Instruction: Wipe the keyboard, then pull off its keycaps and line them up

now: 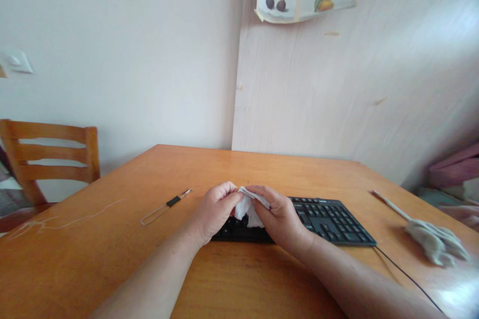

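Observation:
Between my two hands is a crumpled white wipe (pixel 245 205), or a thin cloth like one, held above the keyboard. My left hand (pixel 215 209) pinches its left edge between thumb and fingers. On the other side my right hand (pixel 277 212) grips the wipe with the thumb below and the fingers folded over the top. A black computer keyboard (pixel 325 219) lies flat on the table under both hands, which hide much of its left half. Its number pad end sticks out to the right.
On the wooden table (pixel 209 279) a wire tool with a black sleeve (pixel 173 202) lies left of the keyboard, and loose white threads (pixel 75 219) lie farther left. A grey mop-like duster (pixel 434 239) rests at the right, near the keyboard cable (pixel 407 279). A wooden chair (pixel 56 152) stands left.

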`<state>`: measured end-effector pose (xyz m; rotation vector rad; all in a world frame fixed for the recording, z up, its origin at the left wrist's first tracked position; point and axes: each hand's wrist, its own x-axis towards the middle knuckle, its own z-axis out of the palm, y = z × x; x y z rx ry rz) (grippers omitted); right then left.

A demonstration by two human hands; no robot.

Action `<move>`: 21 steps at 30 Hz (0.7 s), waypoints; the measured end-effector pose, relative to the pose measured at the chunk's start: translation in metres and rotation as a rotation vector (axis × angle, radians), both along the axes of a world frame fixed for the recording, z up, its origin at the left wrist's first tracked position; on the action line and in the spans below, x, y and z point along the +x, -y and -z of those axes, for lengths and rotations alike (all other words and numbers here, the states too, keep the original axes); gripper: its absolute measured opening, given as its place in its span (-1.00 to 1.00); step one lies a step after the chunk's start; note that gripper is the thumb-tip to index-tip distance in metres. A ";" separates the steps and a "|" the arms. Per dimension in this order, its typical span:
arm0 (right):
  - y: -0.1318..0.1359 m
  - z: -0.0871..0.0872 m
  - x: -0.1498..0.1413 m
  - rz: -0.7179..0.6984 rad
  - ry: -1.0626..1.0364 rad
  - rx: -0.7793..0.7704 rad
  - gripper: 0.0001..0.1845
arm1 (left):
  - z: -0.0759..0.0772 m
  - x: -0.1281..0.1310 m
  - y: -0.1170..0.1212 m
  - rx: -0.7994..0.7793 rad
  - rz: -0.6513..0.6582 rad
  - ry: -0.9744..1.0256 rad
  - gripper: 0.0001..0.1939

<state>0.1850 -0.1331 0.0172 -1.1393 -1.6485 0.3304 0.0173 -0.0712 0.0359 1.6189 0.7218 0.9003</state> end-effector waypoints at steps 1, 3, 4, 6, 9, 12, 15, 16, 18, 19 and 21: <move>0.000 0.000 0.001 0.001 0.044 0.028 -0.69 | -0.002 0.000 0.001 -0.016 0.012 0.012 -0.75; 0.002 -0.002 0.002 -0.002 0.113 0.069 -0.66 | -0.005 0.000 0.003 -0.038 0.029 0.027 -0.73; 0.002 -0.003 0.002 -0.004 0.136 0.082 -0.65 | -0.005 0.000 0.003 -0.046 0.034 0.030 -0.71; 0.005 -0.008 0.002 -0.012 0.164 0.085 -0.66 | -0.005 0.000 0.003 -0.062 0.041 0.033 -0.71; 0.011 -0.015 0.000 -0.021 0.199 0.040 -0.67 | -0.003 -0.001 0.002 -0.113 0.051 0.058 -0.71; 0.016 -0.017 -0.003 0.019 0.266 0.000 -0.51 | -0.002 -0.001 0.001 -0.196 0.107 0.118 -0.69; 0.014 -0.014 -0.004 0.118 0.312 -0.018 -0.30 | -0.003 -0.002 0.001 -0.263 0.191 0.182 -0.69; 0.012 -0.012 -0.004 0.144 0.294 -0.019 -0.32 | -0.003 -0.002 0.001 -0.269 0.208 0.191 -0.69; 0.009 -0.009 -0.003 0.151 0.196 -0.019 -0.50 | -0.002 -0.002 0.001 -0.261 0.228 0.186 -0.70; 0.007 -0.008 -0.003 0.134 0.125 -0.027 -0.60 | -0.002 -0.002 0.000 -0.253 0.232 0.176 -0.70; 0.004 -0.007 -0.002 0.074 -0.029 -0.077 -0.70 | -0.001 -0.002 -0.001 -0.231 0.215 0.146 -0.72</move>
